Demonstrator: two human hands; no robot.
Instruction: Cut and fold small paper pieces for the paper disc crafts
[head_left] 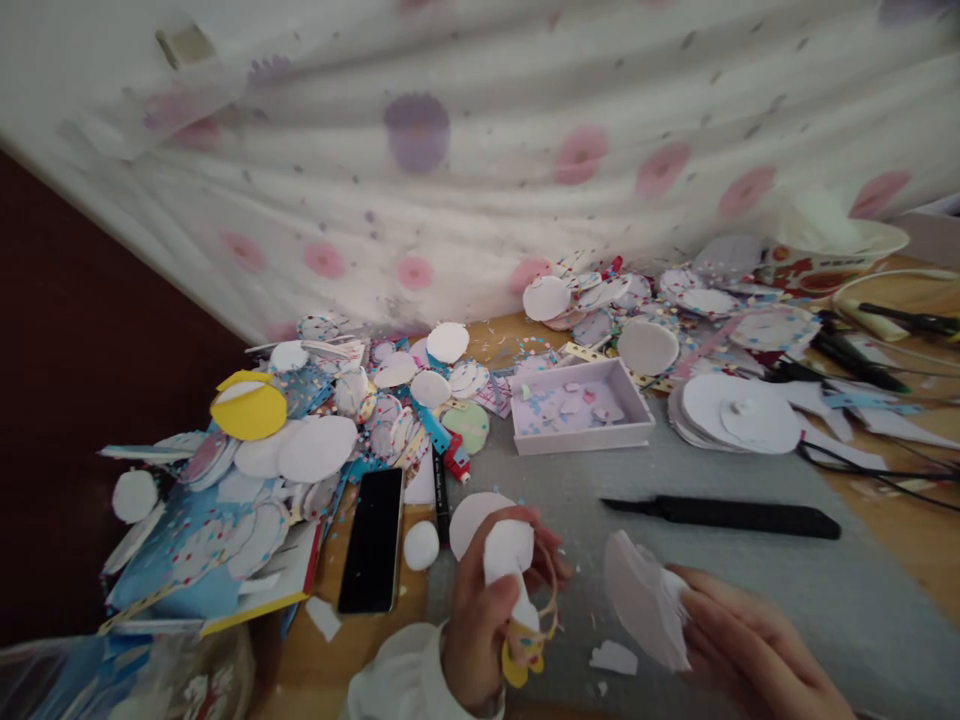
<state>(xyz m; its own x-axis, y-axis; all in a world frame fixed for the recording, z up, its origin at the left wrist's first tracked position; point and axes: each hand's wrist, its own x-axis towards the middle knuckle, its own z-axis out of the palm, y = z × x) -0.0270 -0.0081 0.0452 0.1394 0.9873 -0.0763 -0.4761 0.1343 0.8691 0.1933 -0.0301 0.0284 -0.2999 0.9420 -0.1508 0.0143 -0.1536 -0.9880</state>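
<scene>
My left hand (pixel 480 610) is closed around a small white paper piece (pixel 510 555) with a round top and a narrower part below. Yellow paper bits (pixel 519 662) with coloured dots hang under it. In my right hand (pixel 750 630), fingers pressed together, is a thin white paper disc (pixel 645 600), bent and a little blurred. The two hands are apart, over a grey cutting mat (pixel 570 490). Beside my left hand lie a white paper circle (pixel 480 515) and a smaller white disc (pixel 421 546). A torn white scrap (pixel 613 657) rests between the hands.
A black craft knife (pixel 720 514) lies across the mat. Behind it stand a shallow white box (pixel 577 405) with scraps and a stack of white discs (pixel 739 412). A phone (pixel 371 540) and piled paper circles (pixel 318 448) are at left. Cables (pixel 877 470) lie right.
</scene>
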